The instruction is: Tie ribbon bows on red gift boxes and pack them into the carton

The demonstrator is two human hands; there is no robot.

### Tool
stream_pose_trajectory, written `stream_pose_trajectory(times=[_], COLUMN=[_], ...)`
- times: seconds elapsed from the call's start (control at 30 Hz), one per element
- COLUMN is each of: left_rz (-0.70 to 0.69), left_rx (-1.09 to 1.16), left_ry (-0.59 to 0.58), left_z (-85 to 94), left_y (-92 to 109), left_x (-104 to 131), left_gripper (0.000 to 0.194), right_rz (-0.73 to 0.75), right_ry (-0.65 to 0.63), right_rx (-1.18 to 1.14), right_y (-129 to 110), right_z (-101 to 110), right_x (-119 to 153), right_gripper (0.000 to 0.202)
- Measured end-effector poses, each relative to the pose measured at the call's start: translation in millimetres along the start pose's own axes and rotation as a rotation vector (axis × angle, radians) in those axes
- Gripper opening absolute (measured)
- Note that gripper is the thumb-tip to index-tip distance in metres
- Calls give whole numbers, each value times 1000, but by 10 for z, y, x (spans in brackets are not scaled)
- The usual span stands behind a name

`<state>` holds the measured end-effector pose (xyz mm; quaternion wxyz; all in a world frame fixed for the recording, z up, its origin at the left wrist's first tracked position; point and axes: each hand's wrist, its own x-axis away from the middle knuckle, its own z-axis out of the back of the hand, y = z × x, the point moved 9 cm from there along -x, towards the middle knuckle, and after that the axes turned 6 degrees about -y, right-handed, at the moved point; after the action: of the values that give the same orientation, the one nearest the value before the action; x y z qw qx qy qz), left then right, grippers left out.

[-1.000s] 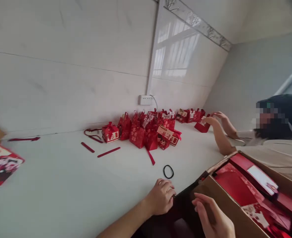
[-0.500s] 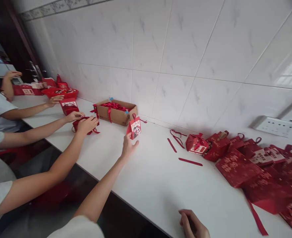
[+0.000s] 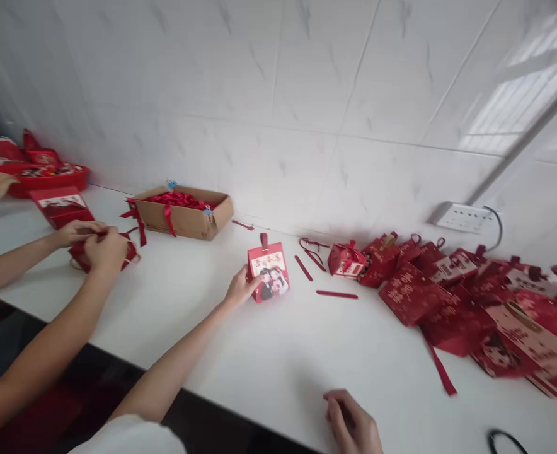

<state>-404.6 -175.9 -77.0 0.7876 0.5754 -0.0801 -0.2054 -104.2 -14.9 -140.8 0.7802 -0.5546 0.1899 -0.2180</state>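
My left hand (image 3: 241,289) is closed on the left edge of a small red gift box (image 3: 273,277). The box stands upright on the white table, its front printed with a cartoon couple and a short ribbon loop on top. Near the table's front edge my right hand (image 3: 351,421) rests with its fingers loosely curled in, and nothing shows in it. Right of the box lie two flat dark-red strips (image 3: 337,294) and a loose red cord (image 3: 312,251). A ribbon-tied red box (image 3: 346,260) sits just beyond them.
Many red gift boxes (image 3: 415,293) are heaped along the right side. A cardboard box (image 3: 186,221) with red ribbons stands by the wall. At left, another person's hands (image 3: 106,249) work on a red box. A power strip (image 3: 465,217) is on the wall.
The view has swung to the right. My left hand has brought the gift box away from the cardboard box, closer along the table. My right hand stays curled.
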Motion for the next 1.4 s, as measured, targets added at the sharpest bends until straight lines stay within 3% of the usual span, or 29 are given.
stream_pose_trajectory(times=[0.07,0.13,0.23,0.3,0.43,0.53,0.6,0.7,0.8,0.9,1.07,1.23,1.4], left_rz=[-60,-93,-113,-107,-122,-111,-102,-135,-225,-346,-380,-402,-480], left_rx=[99,197,402,489,431,371,410,421,282,187,160,168,184], left_ry=[-233,-417,-689,-839,-989,-1081,-1066,-884,-720,-624,-601,-606,-575], left_z=[-428,-759,-1148,-1350,-1651,-1851,-1928,-1946,-1975,-2057,-2252,-2299,-2292], left_y=[210,462,851,1048,1253,1329,1403,1529,1640,1671,1430,1398,1448], left_x=[322,636,1020,1211,1453,1597,1618,1508,1409,1370,1344,1354,1386], left_gripper=[42,46,49,49,46,44,45,45,26,14,12,4,7], right_rz=[-35,-7,90,138,146,78,90,199,295,344,347,413,324], right_ry=[-50,3,126,107,82,115,125,123,122,150,91,18,48], right_rx=[-94,-210,-458,-535,-440,-348,-264,-134,-69,-30,4,126,104], right_y=[-97,-209,-381,-530,-796,-855,-912,-1030,-1031,-879,-626,-835,-833], right_z=[74,262,621,786,1072,1231,1298,1370,1440,1509,1464,1444,1444], right_x=[-66,-160,-267,-294,-208,-114,-76,-65,-98,-160,-248,-201,-220], right_gripper=[38,35,31,33,43,31,27,23,15,11,12,16,14])
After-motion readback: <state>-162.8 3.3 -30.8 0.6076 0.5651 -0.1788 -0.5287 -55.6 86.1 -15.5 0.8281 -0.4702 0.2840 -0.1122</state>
